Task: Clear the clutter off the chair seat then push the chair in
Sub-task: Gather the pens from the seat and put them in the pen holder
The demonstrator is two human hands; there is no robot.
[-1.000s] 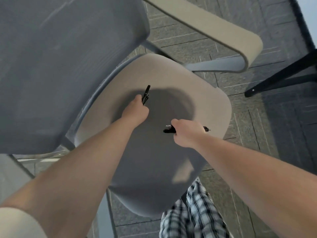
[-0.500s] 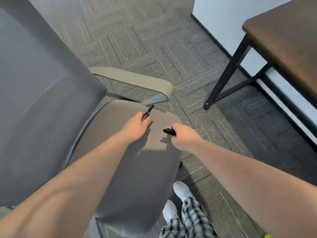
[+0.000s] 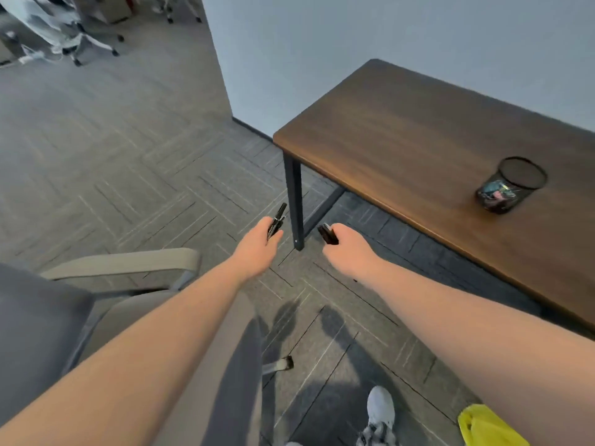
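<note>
My left hand (image 3: pixel 257 244) grips a black pen (image 3: pixel 277 219) whose tip sticks up and away from me. My right hand (image 3: pixel 349 247) is closed around a short black pen or marker (image 3: pixel 327 233), with only its end showing. Both hands hover over the carpet, past the chair and left of the table corner. The grey chair (image 3: pixel 42 333) is at the lower left, its beige armrest (image 3: pixel 128 263) and part of the seat (image 3: pixel 235 365) showing under my left forearm. The seat's visible part is bare.
A dark wooden table (image 3: pixel 434 149) on black legs (image 3: pixel 294 201) stands to the right against a pale wall. A black mesh cup (image 3: pixel 510 185) sits on it. A yellow object (image 3: pixel 489 426) lies at the bottom right. Other office chairs (image 3: pixel 83 37) stand far off at the upper left.
My view swung from the chair seat up and right toward the table. Both hands lifted off the seat, each keeping its pen, and now hang over the floor.
</note>
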